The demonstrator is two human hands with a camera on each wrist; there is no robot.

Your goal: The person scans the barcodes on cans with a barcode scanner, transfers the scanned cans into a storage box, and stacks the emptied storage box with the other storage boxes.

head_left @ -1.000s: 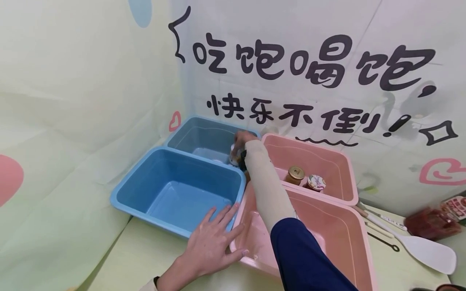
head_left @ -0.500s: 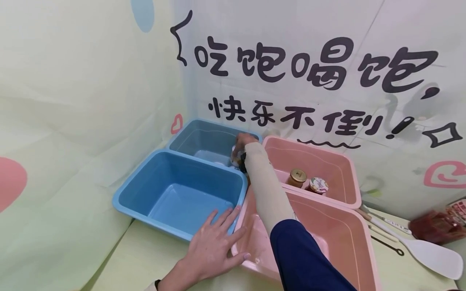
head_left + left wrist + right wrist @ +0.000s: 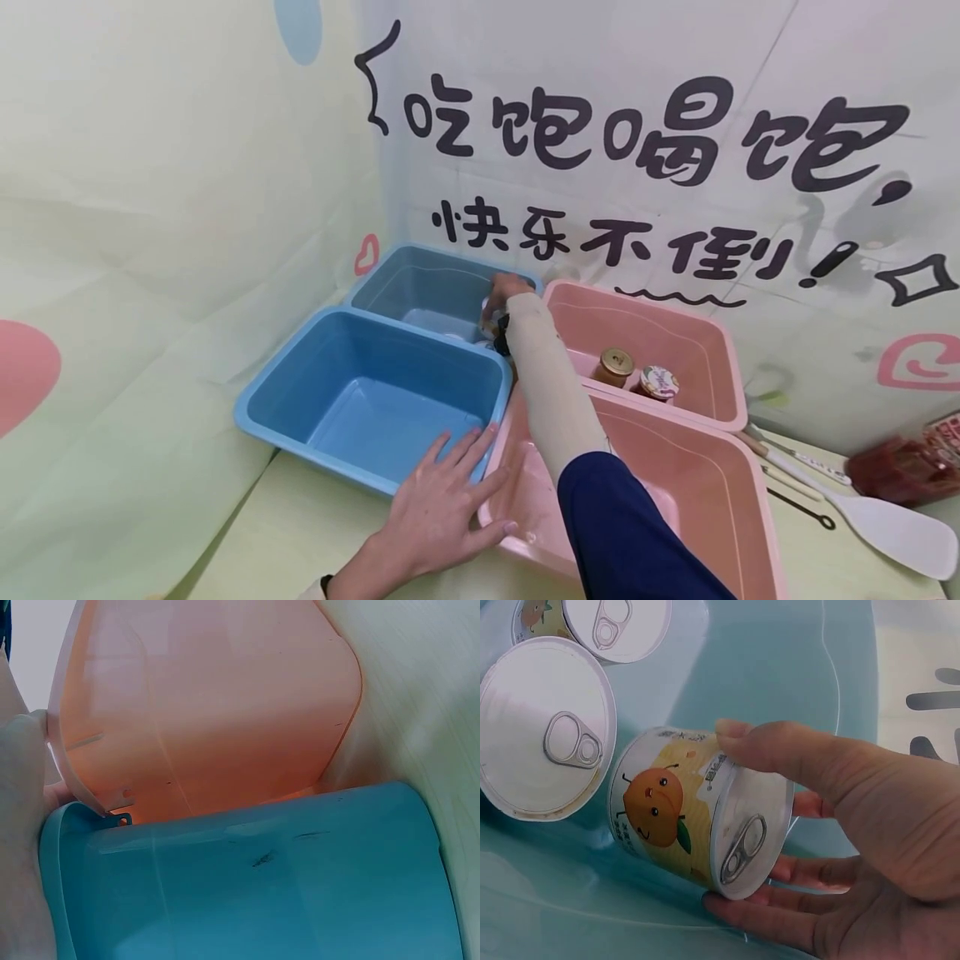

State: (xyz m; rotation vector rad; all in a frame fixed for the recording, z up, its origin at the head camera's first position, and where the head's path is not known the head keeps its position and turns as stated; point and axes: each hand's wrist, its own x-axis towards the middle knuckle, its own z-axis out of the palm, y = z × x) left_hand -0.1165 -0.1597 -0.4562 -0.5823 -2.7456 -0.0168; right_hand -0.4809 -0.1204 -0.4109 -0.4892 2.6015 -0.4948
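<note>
My right hand holds a tin can on its side or tilted, thumb above and fingers below. The can has a yellow label with a cartoon orange and a pull-tab lid. It is inside the back blue basin. Beside it stand two more pull-tab cans, a nearer can and a farther can. In the head view, my right hand and forearm hide most of the cans. My left hand rests with spread, fairly straight fingers across the adjoining rims of the front blue basin and front pink basin.
A back pink basin holds a gold-lidded jar and a jar with a patterned lid. Right of the basins lie a white spatula and other utensils, with a dark red item behind. Walls stand behind and at left.
The head view has shifted slightly. My right hand stays in the back blue basin with the can, moving only a little. The left hand keeps its place on the rims.
</note>
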